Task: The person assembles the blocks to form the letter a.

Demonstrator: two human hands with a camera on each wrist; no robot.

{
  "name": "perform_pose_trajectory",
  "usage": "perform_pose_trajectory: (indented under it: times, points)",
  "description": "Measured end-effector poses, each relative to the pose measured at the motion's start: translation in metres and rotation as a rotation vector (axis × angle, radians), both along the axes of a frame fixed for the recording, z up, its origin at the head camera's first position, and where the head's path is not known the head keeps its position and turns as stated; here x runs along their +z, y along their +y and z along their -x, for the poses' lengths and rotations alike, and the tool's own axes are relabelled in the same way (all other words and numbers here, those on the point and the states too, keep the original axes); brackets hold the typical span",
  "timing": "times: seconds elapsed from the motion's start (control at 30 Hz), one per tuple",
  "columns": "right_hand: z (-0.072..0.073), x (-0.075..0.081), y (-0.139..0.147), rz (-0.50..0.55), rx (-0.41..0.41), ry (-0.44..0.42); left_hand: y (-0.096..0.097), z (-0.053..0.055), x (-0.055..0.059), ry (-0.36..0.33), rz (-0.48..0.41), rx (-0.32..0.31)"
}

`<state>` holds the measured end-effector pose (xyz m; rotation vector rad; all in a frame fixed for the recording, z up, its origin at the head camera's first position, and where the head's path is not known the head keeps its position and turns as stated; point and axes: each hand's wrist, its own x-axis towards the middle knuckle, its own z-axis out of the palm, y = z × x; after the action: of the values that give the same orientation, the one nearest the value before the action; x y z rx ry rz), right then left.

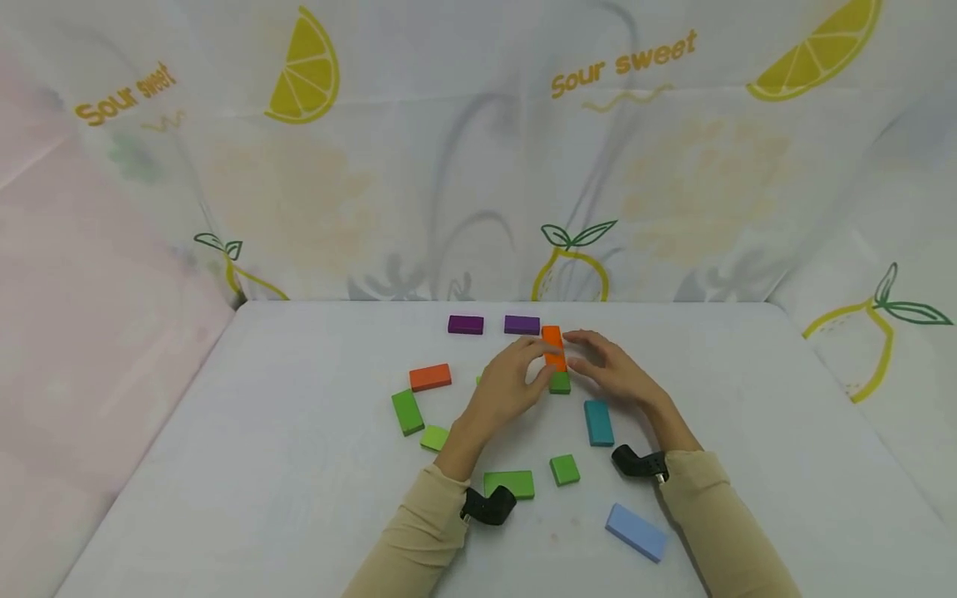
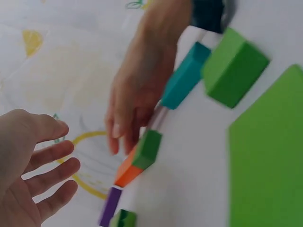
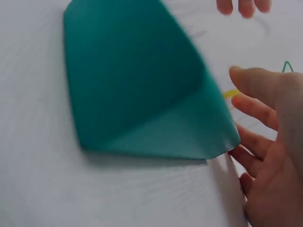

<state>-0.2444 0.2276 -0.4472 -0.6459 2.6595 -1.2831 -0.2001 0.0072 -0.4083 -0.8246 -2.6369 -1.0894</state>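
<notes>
An orange block (image 1: 553, 349) and a small green block (image 1: 559, 383) sit one behind the other at the middle of the table, between the two hands. To their left is my left hand (image 1: 507, 384), its fingers loosely bent and spread; in the left wrist view it holds nothing. My right hand (image 1: 617, 371) is on the other side, fingers apart and relaxed, also holding nothing. Whether a fingertip touches the orange block cannot be told. Near the right wrist lies a teal block (image 1: 599, 423), looming large in the right wrist view. A lime block is mostly hidden behind the left hand.
Two purple blocks, one dark (image 1: 466, 325) and one lighter (image 1: 522, 325), lie toward the back edge. Left are a red-orange block (image 1: 430, 377), a green block (image 1: 407, 413) and a lime block (image 1: 434, 438). Nearer lie a long green block (image 1: 516, 484), a green cube (image 1: 564, 470) and a light blue block (image 1: 635, 532).
</notes>
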Motion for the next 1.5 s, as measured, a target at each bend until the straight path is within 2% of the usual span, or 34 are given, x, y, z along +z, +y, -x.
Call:
perform_pose_trajectory:
  times: [0.1, 0.2, 0.33, 0.5, 0.77, 0.87, 1.07, 1.27, 1.5]
  points:
    - [0.0, 0.004, 0.0, 0.001, -0.054, 0.014, -0.009, 0.006, 0.006, -0.01, 0.009, 0.032]
    - [-0.002, 0.008, 0.0, -0.07, -0.093, -0.017, -0.018, 0.013, 0.01, -0.038, 0.038, 0.04]
    - [-0.004, 0.013, -0.003, -0.184, -0.039, -0.1, -0.031, 0.021, 0.014, -0.114, 0.153, 0.026]
    - [-0.008, 0.018, -0.01, -0.249, 0.011, -0.142, -0.047, 0.023, 0.015, -0.226, 0.302, 0.001]
    - [-0.015, 0.017, -0.014, -0.25, 0.041, -0.185, -0.059, 0.021, 0.006, -0.35, 0.35, -0.023]
    - [-0.017, 0.017, -0.015, -0.261, 0.039, -0.17, -0.059, 0.021, 0.005, -0.351, 0.366, -0.019]
    - [-0.022, 0.015, -0.018, -0.292, -0.008, -0.145, -0.061, 0.02, 0.005, -0.332, 0.451, 0.005]
    - [-0.027, 0.016, -0.02, -0.298, -0.044, -0.151, -0.063, 0.019, 0.006, -0.335, 0.451, 0.007]
    - [-0.025, 0.018, -0.018, -0.296, -0.023, -0.127, -0.059, 0.021, 0.003, -0.317, 0.464, 0.003]
